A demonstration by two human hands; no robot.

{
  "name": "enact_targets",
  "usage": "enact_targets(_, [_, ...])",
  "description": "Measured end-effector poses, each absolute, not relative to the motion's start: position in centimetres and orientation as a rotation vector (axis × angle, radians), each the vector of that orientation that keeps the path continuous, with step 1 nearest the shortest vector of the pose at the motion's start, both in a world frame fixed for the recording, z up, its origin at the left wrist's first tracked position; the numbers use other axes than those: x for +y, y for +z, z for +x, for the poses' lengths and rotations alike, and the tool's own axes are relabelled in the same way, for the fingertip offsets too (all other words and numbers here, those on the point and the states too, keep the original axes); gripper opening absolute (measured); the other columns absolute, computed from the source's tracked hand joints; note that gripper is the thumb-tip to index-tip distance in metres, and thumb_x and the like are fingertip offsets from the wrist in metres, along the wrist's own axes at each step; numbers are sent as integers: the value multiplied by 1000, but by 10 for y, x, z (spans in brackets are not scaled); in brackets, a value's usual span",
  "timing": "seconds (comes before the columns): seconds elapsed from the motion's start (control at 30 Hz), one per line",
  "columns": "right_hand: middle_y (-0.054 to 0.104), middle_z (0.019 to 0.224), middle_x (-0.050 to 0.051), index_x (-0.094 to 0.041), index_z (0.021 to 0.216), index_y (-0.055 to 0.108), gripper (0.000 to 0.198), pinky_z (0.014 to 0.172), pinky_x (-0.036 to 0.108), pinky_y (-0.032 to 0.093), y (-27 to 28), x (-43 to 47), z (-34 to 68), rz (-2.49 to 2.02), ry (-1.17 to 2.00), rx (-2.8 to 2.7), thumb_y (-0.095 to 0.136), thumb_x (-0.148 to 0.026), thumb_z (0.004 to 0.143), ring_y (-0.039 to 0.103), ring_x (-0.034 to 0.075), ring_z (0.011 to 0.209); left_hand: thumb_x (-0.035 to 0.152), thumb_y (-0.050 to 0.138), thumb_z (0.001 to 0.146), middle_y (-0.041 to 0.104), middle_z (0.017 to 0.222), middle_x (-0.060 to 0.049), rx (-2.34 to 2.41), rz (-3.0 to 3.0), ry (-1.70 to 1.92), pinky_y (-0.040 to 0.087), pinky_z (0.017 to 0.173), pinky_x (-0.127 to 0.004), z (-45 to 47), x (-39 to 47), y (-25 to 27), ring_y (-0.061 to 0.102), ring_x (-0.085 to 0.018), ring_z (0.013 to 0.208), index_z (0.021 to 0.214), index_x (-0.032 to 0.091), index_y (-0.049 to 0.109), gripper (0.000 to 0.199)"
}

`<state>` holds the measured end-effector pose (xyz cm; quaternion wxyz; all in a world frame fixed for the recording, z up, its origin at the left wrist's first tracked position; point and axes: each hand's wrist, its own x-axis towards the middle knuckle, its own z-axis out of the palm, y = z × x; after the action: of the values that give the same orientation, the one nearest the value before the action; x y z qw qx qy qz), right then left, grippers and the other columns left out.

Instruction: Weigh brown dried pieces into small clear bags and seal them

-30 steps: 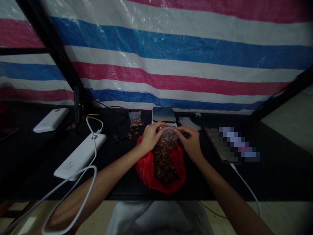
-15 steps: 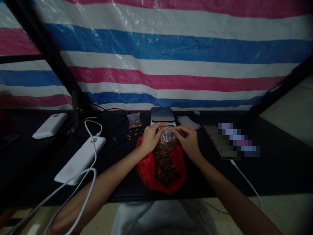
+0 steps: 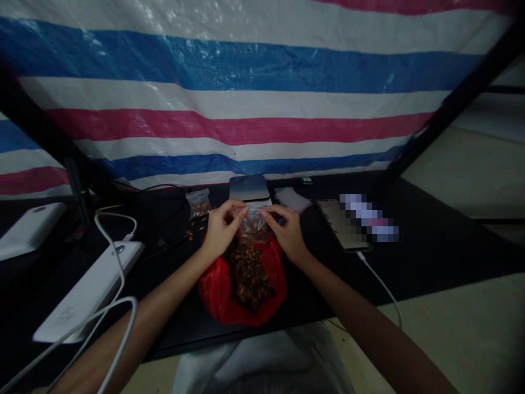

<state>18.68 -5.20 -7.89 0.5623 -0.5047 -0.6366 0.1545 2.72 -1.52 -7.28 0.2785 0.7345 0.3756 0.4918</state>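
A small clear plastic bag point(image 3: 253, 225) part-filled with brown seeds is pinched at its top edge by both hands. My left hand point(image 3: 221, 230) holds its left corner and my right hand point(image 3: 288, 232) holds its right corner. Right under them an open red plastic bag point(image 3: 217, 290) lies on the black table, heaped with loose brown seeds point(image 3: 249, 271). Another small filled clear bag point(image 3: 198, 203) lies to the upper left, with a few spilled seeds point(image 3: 192, 232) beside it.
A small digital scale point(image 3: 248, 187) stands just behind my hands, flat empty bags point(image 3: 292, 197) to its right. A phone point(image 3: 343, 224) with a white cable lies on the right. Two white power banks point(image 3: 86, 290) point(image 3: 28, 230) and white cables lie left. A striped tarp point(image 3: 246, 93) hangs behind.
The view has swung to the right, so everything sits further left in frame. My two hands still pinch the small bag's top above the red bag, fingers a little closer together.
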Motion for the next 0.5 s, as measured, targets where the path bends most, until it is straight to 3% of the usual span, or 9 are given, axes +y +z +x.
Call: enact_targets(0.5, [69,74,-2,-24,73,65,10,71,29,37,-80,-56,182,-1249,386,-1589,59,-29,79,62,15,71,27,61,78,68,67,2,1032,2094,1273,47,54,-17,28,-19,-76,61,-10,57,76,18,67,11])
